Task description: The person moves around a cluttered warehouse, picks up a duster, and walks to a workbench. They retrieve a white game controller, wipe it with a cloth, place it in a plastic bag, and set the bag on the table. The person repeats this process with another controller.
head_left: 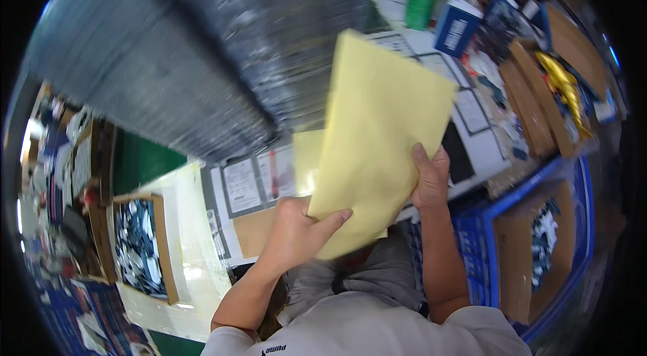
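A stack of pale yellow paper sheets (379, 128) is held up in front of me, slightly bent and tilted. My left hand (308, 229) grips its lower left edge with the thumb on top. At the lower right edge, my right hand (432, 176) pinches the sheets, thumb on the near face. Behind the stack, another yellow sheet (306, 154) shows on the worktable. Framed printed sheets (241, 185) and a red pen-like thing (274, 174) lie to the left of it.
Tall film-wrapped stacks (202, 53) stand beyond the table. At left is a cardboard box of dark and white pieces (141, 245). On the right, a blue crate (485, 250) holds a cardboard box (513, 255). A green cup-like container (420, 5) and a gold fish-shaped item (563, 83) are farther back.
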### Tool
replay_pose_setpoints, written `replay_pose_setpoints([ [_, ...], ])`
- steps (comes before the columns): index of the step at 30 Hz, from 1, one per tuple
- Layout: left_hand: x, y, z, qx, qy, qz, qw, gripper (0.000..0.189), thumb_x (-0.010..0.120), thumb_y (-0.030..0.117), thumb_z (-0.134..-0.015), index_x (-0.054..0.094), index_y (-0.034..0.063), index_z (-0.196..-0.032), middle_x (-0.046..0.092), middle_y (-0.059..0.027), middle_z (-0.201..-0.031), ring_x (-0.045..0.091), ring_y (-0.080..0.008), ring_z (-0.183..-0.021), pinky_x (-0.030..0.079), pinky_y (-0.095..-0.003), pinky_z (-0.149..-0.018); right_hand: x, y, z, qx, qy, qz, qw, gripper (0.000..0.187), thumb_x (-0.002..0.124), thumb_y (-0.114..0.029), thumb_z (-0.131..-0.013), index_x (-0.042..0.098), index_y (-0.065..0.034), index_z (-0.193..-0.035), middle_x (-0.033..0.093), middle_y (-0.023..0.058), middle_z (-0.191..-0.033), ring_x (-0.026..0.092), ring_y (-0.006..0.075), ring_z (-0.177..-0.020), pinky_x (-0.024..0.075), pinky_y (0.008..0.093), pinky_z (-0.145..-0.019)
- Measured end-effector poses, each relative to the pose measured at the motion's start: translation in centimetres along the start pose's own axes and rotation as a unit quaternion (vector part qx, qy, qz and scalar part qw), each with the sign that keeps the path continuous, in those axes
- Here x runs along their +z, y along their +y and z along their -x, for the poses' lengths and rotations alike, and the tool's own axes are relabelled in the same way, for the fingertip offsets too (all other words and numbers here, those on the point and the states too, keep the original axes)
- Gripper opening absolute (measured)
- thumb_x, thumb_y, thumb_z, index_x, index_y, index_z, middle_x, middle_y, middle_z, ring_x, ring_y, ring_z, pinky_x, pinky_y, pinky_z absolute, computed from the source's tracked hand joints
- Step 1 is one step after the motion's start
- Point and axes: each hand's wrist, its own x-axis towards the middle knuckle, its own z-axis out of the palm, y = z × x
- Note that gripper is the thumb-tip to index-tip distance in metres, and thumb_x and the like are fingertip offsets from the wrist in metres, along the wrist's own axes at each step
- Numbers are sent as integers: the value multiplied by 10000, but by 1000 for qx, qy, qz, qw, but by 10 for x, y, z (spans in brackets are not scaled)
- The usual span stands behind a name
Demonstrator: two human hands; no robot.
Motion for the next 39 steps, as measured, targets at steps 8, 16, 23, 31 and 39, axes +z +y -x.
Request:
replay_pose_setpoints([
  [8, 100, 149, -23, -26, -237, 261, 935, 632, 636, 491, -1043, 626, -22, -1412, 729, -71, -1216, 667, -142, -1051, 537, -301, -891, -129, -162, 85, 22, 71, -100, 992, 375, 593, -247, -1102, 625, 11, -1371, 699, 76, -1307, 677, 181, -1152, 544, 336, -985],
  [16, 266, 305, 48, 82, -402, 223, 884, 644, 763, 428, -974, 621, -21, -1414, 738, -109, -1232, 709, -164, -995, 561, -280, -729, -216, -291, 224, -66, 186, -76, 977, 412, 552, -366, -1121, 648, -23, -1327, 724, 47, -1187, 694, 135, -1020, 567, 305, -874],
  [23, 338, 357, 67, 66, -501, 160, 848, 279, 688, 179, -1040, 685, -10, -1245, 741, -80, -977, 739, -178, -862, 609, -288, -667, -248, -359, 278, -143, 350, 14, 926, 565, 472, -523, -1119, 672, -7, -1234, 732, 53, -976, 705, 128, -835, 570, 273, -722],
  [31, 398, 356, 59, 135, -642, 170, 735, 385, 641, 294, -1080, 667, -25, -1294, 750, -57, -1044, 715, -114, -881, 596, -268, -682, -267, -378, 339, -236, 582, 127, 768, 526, 445, -416, -1150, 666, 48, -1261, 753, 130, -1085, 715, 162, -897, 577, 315, -809],
  [39, 451, 346, 81, -13, -766, 225, 602, 359, 720, 321, -1030, 706, 9, -1206, 739, -33, -1026, 703, -104, -898, 586, -260, -731, -236, -366, 407, -167, 672, 106, 713, 658, 299, -506, -1158, 671, 24, -1277, 759, 159, -1127, 746, 208, -902, 608, 344, -792],
])
